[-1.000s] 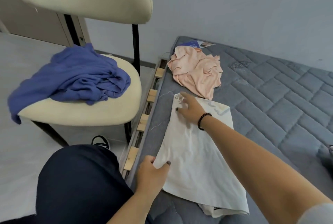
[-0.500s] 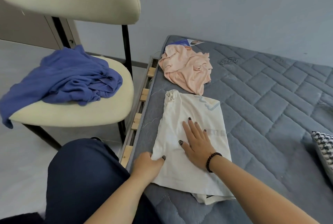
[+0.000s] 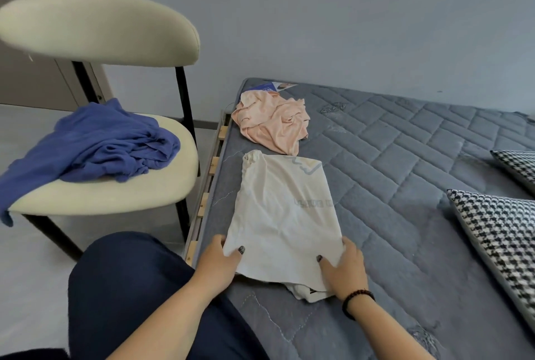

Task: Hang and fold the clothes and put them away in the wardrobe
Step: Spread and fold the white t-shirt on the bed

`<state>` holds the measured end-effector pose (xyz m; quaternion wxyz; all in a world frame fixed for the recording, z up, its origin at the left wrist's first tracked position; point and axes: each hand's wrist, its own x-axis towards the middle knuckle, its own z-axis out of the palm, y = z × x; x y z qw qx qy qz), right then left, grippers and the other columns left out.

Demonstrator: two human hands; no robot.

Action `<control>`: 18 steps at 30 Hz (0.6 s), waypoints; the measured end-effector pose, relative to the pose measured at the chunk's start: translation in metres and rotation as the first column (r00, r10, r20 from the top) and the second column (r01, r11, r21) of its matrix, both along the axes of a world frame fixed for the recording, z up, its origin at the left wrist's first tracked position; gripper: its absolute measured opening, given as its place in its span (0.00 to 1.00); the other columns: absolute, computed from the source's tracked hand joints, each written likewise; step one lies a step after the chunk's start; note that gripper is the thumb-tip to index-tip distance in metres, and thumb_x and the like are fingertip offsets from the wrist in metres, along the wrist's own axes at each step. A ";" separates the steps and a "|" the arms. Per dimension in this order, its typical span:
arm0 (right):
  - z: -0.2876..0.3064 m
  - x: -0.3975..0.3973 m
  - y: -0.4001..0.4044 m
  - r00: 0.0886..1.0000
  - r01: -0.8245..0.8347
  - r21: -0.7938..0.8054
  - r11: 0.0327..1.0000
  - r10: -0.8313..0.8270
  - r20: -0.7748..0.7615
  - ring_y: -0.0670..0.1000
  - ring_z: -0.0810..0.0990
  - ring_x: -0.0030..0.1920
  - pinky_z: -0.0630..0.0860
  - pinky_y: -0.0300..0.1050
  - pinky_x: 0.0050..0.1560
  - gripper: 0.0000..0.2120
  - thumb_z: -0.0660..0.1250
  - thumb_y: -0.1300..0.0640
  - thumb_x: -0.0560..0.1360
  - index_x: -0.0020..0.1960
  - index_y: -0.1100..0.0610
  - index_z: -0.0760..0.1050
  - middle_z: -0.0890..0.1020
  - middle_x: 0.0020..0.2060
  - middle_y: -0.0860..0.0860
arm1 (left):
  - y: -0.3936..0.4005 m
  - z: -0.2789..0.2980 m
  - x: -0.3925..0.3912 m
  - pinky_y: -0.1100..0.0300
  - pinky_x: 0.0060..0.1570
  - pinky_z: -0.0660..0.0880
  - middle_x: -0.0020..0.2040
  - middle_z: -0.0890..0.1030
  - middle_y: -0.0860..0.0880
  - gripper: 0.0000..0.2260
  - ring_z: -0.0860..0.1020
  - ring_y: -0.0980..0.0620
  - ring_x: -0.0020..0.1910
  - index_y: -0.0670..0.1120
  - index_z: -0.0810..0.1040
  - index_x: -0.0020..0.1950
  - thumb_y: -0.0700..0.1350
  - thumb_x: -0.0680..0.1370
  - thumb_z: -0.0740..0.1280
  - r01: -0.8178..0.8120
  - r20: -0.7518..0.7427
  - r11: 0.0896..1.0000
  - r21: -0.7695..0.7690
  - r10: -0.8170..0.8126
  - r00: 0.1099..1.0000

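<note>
My left hand (image 3: 217, 262) pinches the near left corner of the folded white T-shirt (image 3: 282, 215); my right hand (image 3: 346, 268) pinches the near right corner. The shirt lies flat on the mattress (image 3: 405, 163), stretching toward 12 o'clock.

navy trousers (image 3: 130, 296), dark nails, black bead bracelet (image 3: 357, 300).

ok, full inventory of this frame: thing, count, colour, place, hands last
white shirt: 1, cream-white, partly folded on the mattress near edge
pink garment: 1, peach, crumpled beyond the shirt
blue garment: 1, heaped on the chair seat
chair: 1, cream with black frame, beside the bed
mattress: 1, grey quilted
cushions: 2, black-white houndstooth, far right
booklet: 1, blue-white, mattress corner
left hand: pinches the shirt's near left corner
right hand: grips the near right corner
</note>
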<state>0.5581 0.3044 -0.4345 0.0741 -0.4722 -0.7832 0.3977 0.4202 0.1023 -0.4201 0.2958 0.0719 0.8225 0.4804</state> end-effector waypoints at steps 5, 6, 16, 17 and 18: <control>0.013 0.022 0.018 0.983 -0.069 -0.197 0.978 0.033 -0.181 0.49 0.74 0.55 0.72 0.40 0.52 0.26 0.66 0.61 0.76 0.71 0.50 0.63 0.73 0.59 0.46 | -0.004 0.020 0.016 0.64 0.54 0.73 0.65 0.70 0.59 0.24 0.74 0.56 0.57 0.53 0.61 0.76 0.42 0.81 0.62 0.075 -0.065 0.979 0.187 -0.064 0.996; 0.017 0.028 0.021 0.975 -0.091 -0.231 0.969 0.039 -0.219 0.48 0.77 0.53 0.74 0.38 0.48 0.23 0.65 0.63 0.76 0.69 0.49 0.67 0.75 0.57 0.45 | -0.005 0.026 0.019 0.66 0.46 0.76 0.62 0.74 0.57 0.21 0.77 0.56 0.49 0.52 0.66 0.74 0.40 0.81 0.61 0.077 -0.037 0.973 0.217 -0.070 0.997; 0.063 0.045 0.047 0.834 -0.289 -0.742 0.605 -0.221 -0.505 0.50 0.79 0.32 0.76 0.39 0.28 0.10 0.70 0.60 0.68 0.46 0.65 0.82 0.82 0.40 0.59 | -0.004 0.071 0.007 0.61 0.31 0.69 0.40 0.83 0.50 0.12 0.73 0.54 0.27 0.53 0.83 0.54 0.39 0.78 0.65 -0.195 0.272 0.878 0.437 0.078 0.959; 0.066 0.037 0.051 0.805 -0.338 -0.758 0.558 -0.245 -0.540 0.50 0.80 0.34 0.78 0.39 0.30 0.14 0.75 0.59 0.64 0.47 0.65 0.81 0.82 0.41 0.59 | 0.002 0.074 -0.001 0.62 0.30 0.69 0.37 0.83 0.49 0.12 0.73 0.54 0.26 0.52 0.83 0.54 0.38 0.78 0.65 -0.244 0.303 0.854 0.460 0.108 0.947; 0.069 0.029 0.054 0.772 -0.385 -0.765 0.515 -0.274 -0.573 0.51 0.83 0.36 0.80 0.39 0.31 0.20 0.80 0.57 0.59 0.48 0.64 0.82 0.83 0.43 0.59 | 0.010 0.077 -0.009 0.63 0.29 0.70 0.36 0.82 0.48 0.11 0.74 0.54 0.26 0.49 0.83 0.53 0.38 0.79 0.64 -0.292 0.337 0.824 0.485 0.132 0.932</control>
